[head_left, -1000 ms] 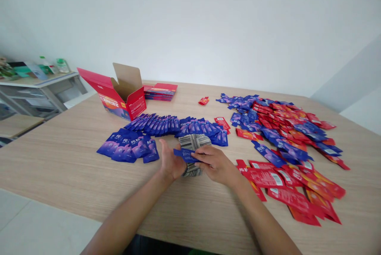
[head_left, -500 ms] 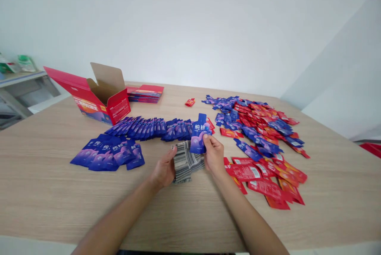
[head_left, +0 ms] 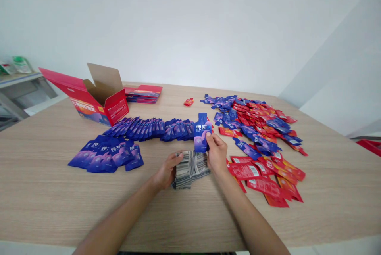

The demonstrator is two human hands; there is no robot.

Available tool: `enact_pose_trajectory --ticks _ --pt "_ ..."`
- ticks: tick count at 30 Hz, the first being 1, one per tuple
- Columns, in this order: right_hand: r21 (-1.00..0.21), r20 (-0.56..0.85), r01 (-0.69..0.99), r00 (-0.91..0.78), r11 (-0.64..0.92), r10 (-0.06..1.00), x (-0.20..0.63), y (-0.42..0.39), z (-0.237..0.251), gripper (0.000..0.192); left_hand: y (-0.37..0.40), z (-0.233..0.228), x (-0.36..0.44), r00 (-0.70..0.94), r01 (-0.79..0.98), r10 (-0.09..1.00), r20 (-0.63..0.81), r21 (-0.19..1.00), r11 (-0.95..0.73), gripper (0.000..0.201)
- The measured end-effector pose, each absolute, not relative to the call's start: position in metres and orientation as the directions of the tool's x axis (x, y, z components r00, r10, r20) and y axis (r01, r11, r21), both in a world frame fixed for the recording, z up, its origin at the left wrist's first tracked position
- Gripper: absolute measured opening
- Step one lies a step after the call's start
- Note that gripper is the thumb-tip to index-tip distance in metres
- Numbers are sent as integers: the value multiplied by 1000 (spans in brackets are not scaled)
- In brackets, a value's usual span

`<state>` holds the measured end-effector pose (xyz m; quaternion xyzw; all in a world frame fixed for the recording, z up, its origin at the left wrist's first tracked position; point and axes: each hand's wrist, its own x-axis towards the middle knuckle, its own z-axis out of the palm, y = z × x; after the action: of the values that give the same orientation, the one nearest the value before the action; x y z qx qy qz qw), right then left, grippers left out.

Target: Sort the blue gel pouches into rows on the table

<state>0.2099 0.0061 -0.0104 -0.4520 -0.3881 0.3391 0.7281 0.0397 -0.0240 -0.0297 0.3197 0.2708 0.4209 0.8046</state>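
My right hand (head_left: 217, 152) is closed on a blue-purple sachet (head_left: 201, 133), held upright with its narrow spout end up and its printed front toward me. My left hand (head_left: 167, 171) grips a striped grey-and-white cloth (head_left: 190, 169) by its left side, thumb on top. The cloth's right end reaches beneath the right hand. Just behind the hands, a long overlapping row of blue sachets (head_left: 149, 129) runs leftward. To the left of my left hand lies a fanned group of larger-looking blue sachets (head_left: 105, 155).
An open red carton (head_left: 102, 102) with raised flaps stands at the left, beside stacked flat red cartons (head_left: 144, 93). Mixed red and blue sachets (head_left: 253, 116) heap up at the right, with red sachets (head_left: 268, 177) nearer. One red sachet (head_left: 188, 102) lies alone behind.
The blue sachet in my right hand has shifted slightly right and turned more upright. More of the striped cloth shows between my hands. The camera view has shifted a little.
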Motion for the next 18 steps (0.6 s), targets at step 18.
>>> enact_pose_trajectory --ticks 18 --pt "-913 212 -230 434 336 875 208 7 -17 41 -22 -31 45 402 -488 894 -199 780 393 49"
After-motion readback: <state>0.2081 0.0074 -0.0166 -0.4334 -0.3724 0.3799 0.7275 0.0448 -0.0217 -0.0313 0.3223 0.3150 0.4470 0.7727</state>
